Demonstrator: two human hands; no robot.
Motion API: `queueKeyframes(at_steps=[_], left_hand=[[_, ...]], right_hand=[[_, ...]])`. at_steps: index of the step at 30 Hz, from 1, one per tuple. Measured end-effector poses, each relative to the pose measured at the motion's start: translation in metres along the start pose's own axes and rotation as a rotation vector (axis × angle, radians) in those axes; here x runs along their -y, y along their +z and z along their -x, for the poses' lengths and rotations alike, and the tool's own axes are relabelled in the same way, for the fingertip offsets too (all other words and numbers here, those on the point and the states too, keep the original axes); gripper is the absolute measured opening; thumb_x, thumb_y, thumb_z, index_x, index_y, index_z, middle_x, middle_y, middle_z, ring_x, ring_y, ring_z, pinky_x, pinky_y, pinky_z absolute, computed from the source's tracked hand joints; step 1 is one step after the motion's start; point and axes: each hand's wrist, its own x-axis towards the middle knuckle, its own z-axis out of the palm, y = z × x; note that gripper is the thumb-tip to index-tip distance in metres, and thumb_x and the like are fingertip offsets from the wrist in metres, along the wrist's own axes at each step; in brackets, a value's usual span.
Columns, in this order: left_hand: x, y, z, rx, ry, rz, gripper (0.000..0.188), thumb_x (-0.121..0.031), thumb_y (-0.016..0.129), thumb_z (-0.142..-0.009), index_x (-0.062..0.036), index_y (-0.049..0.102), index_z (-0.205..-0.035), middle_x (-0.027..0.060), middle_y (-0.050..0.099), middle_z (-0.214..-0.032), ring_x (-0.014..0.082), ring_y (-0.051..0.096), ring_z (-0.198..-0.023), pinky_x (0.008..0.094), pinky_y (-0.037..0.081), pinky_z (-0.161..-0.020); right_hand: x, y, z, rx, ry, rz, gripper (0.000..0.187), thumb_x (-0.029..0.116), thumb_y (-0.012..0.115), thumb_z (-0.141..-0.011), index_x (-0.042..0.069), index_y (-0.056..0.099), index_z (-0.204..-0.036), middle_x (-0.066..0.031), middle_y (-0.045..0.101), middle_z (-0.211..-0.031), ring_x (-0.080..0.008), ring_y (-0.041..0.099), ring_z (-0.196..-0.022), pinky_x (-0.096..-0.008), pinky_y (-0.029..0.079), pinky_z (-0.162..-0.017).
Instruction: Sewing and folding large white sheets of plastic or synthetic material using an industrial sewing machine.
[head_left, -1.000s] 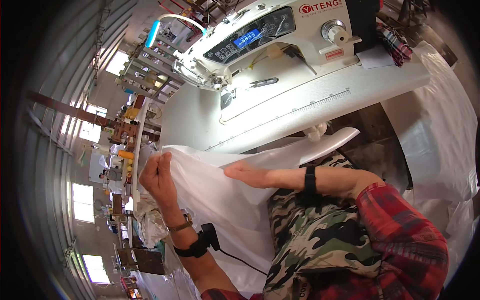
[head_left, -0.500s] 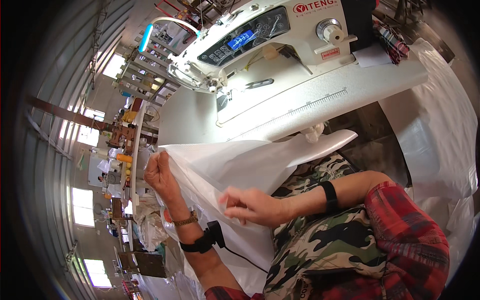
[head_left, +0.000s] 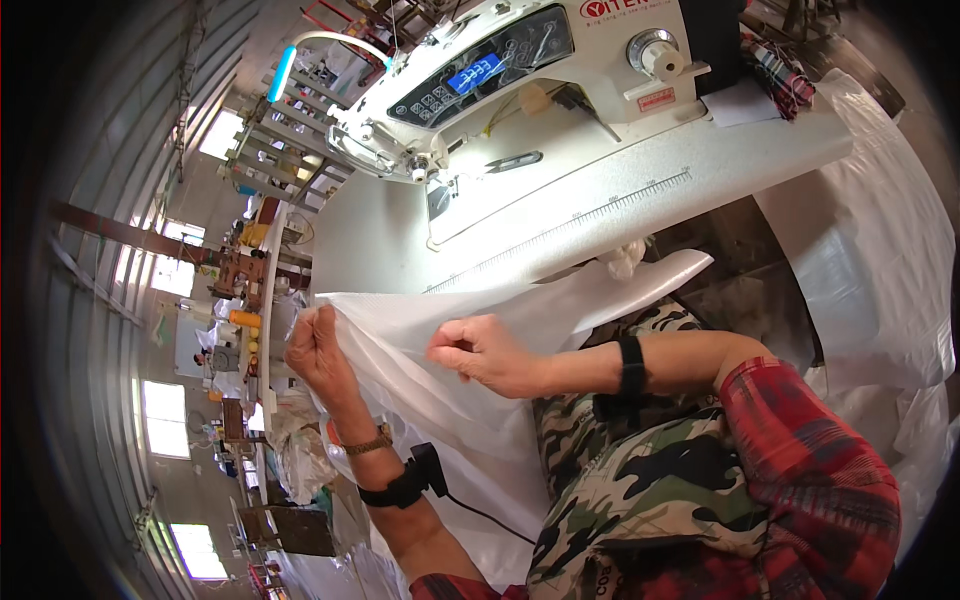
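Observation:
A sheet of white woven plastic (head_left: 500, 320) hangs from near the sewing table's front edge down over my lap. My left hand (head_left: 320, 352) is closed in a pinch on the sheet's upper left corner and holds it up. To the right of it, my right hand (head_left: 487, 355) is in front of the sheet with fingers curled and thumb pressed against them. Whether anything is between those fingertips is hidden. Beyond both hands stands a white sewing machine (head_left: 612, 85), its lamp shining on the needle area. Small thread snips (head_left: 514, 162) lie on the machine bed.
The pale table (head_left: 560, 235) with a ruler strip spans the space ahead of me. More white plastic sheeting (head_left: 850, 230) drapes at the right. A folded plaid cloth (head_left: 780, 80) lies beside the machine. A cluttered bench (head_left: 265, 300) runs along the left.
My right hand has moved slightly up and left across the sheet, its fingers curling closer together. The left hand keeps its pinch on the corner. The view has shifted a little.

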Motion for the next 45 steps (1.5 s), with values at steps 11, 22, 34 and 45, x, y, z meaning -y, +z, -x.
queueKeyframes(at_steps=[11,22,34,45], left_hand=[[0.007,0.011,-0.005,0.018,0.037,0.016,0.029,-0.020,0.070,-0.093,-0.0005,0.059,-0.074,-0.0059,0.045,-0.064,0.0054,0.036,-0.063,0.0222,0.031,-0.056],[0.016,-0.010,-0.003,-0.081,0.012,0.010,0.030,-0.016,0.068,-0.094,0.0001,0.056,-0.071,-0.0056,0.044,-0.064,0.0053,0.033,-0.063,0.0236,0.029,-0.054],[-0.055,-0.010,0.009,-0.006,0.249,-0.179,0.023,-0.007,0.068,-0.091,0.0024,0.053,-0.076,0.0025,0.043,-0.064,0.0116,0.037,-0.059,0.0263,0.032,-0.054],[-0.026,0.012,0.016,0.216,-0.055,-0.014,0.025,-0.014,0.060,-0.098,0.0021,0.056,-0.080,0.0006,0.041,-0.062,0.0084,0.036,-0.059,0.0263,0.032,-0.053]], right_hand=[[0.027,0.008,0.031,0.060,-0.319,0.502,0.020,0.021,0.061,-0.092,0.003,0.055,-0.091,-0.0174,0.062,-0.076,-0.0389,0.062,-0.074,-0.0446,0.049,-0.068],[0.018,0.000,0.026,-0.035,-0.065,0.242,0.020,0.020,0.059,-0.094,0.001,0.053,-0.091,-0.0185,0.061,-0.071,-0.0396,0.060,-0.067,-0.0433,0.048,-0.063],[0.034,-0.049,-0.018,-0.103,-0.248,0.655,0.015,0.013,0.060,-0.094,-0.001,0.059,-0.091,-0.0203,0.061,-0.074,-0.0332,0.060,-0.064,-0.0414,0.047,-0.064],[0.062,-0.069,0.043,0.291,0.023,0.429,0.030,0.022,0.056,-0.098,-0.001,0.052,-0.080,-0.0094,0.039,-0.064,-0.0192,0.038,-0.059,-0.0325,0.035,-0.056]])
